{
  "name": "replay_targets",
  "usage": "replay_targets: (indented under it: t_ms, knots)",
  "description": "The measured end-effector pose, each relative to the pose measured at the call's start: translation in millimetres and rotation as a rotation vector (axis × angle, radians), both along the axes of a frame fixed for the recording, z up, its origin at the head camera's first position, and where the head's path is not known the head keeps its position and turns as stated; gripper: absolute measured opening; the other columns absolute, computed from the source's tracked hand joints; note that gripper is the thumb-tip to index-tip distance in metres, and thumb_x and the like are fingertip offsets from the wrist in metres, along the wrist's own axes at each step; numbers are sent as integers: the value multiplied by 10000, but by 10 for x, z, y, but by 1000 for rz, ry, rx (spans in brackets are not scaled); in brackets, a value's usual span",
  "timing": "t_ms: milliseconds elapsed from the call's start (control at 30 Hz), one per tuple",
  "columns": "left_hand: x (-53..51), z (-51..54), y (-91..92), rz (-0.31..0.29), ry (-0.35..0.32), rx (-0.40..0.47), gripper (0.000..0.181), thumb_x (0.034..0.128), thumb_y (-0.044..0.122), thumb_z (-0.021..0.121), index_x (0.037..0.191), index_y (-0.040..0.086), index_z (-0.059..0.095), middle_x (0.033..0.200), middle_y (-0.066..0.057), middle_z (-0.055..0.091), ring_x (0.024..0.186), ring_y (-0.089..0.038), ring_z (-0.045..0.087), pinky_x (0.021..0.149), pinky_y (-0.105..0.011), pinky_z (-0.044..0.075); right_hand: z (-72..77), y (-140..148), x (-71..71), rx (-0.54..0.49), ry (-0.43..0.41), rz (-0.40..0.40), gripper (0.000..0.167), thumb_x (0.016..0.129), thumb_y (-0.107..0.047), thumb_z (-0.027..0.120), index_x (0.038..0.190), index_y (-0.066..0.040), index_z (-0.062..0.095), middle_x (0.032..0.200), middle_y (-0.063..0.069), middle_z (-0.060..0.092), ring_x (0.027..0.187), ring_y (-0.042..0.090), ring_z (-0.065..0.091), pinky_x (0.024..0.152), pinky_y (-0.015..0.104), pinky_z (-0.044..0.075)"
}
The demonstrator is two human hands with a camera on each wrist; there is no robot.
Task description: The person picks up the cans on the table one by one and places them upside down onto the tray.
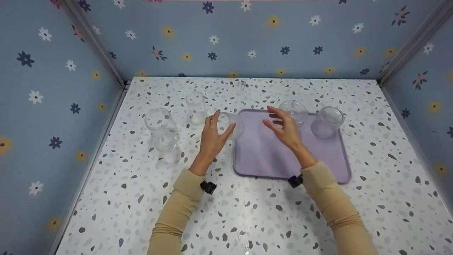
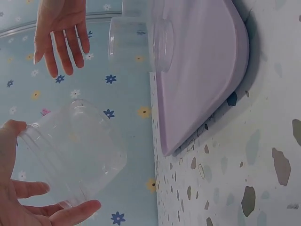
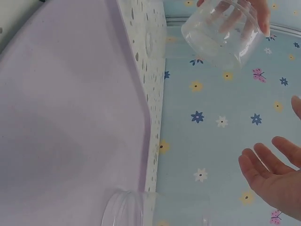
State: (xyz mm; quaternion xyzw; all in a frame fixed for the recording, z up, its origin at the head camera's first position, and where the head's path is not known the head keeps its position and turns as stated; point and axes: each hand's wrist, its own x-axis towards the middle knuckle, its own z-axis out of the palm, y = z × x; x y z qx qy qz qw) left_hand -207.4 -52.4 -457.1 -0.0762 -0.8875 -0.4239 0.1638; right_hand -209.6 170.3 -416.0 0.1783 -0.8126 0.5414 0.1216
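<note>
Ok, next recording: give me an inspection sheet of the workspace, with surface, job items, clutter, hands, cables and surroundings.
Surface: white speckled tabletop with a lilac tray on it.
Job items: clear jar held tilted, off the tabletop; two clear vessels, one at the tray's far side, one at its far right corner; a tall clear glass and overlapping clear containers left of the tray, count uncertain.
Clutter: nothing seen for certain.
Left hand: grips the jar between thumb and fingers.
Right hand: empty, raised over the tray.
Cables: nothing seen.
Surroundings: blue flower-patterned walls.
</note>
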Motion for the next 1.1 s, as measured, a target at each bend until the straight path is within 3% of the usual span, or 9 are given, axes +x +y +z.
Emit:
replay_targets:
  t_ms: [267,500,700,867,1100]
  knots:
    - [39,26,56,-45,-39,80,665,869,457,487,1338,9,344,1224,-190,426,1103,-293,455,910,-373,378,-55,-40,34,-97,-87,106,489,813,-39,627,1249,79,438,1248,241,442,1065,359,478,855,488,400]
    - [67,33,88,-101,-42,199,660,881,467,445,1330,-7,352,1188,-222,453,963,-318,523,782,-391,453,-83,-94,61,-190,-130,186,536,801,28,614,1282,89,385,1282,236,403,1096,365,449,864,490,391]
    - [81,23,114,-135,-61,226,669,884,510,395,1332,15,359,1164,-183,475,917,-267,537,694,-346,484,-97,-133,80,-205,-177,257,604,792,84,595,1321,99,305,1333,246,340,1148,370,400,889,476,374]
    - [88,7,132,-171,-45,254,583,907,441,394,1322,32,379,1141,-164,492,905,-243,561,700,-318,482,-149,-148,72,-251,-219,321,655,790,118,576,1348,98,235,1368,246,281,1185,386,353,909,491,353]
    - [109,0,148,-207,-43,277,619,909,474,354,1325,15,369,1169,-183,491,933,-254,565,707,-345,485,-309,-132,6,-319,-259,396,736,795,-37,634,1384,36,198,1387,208,262,1195,397,337,882,495,379]
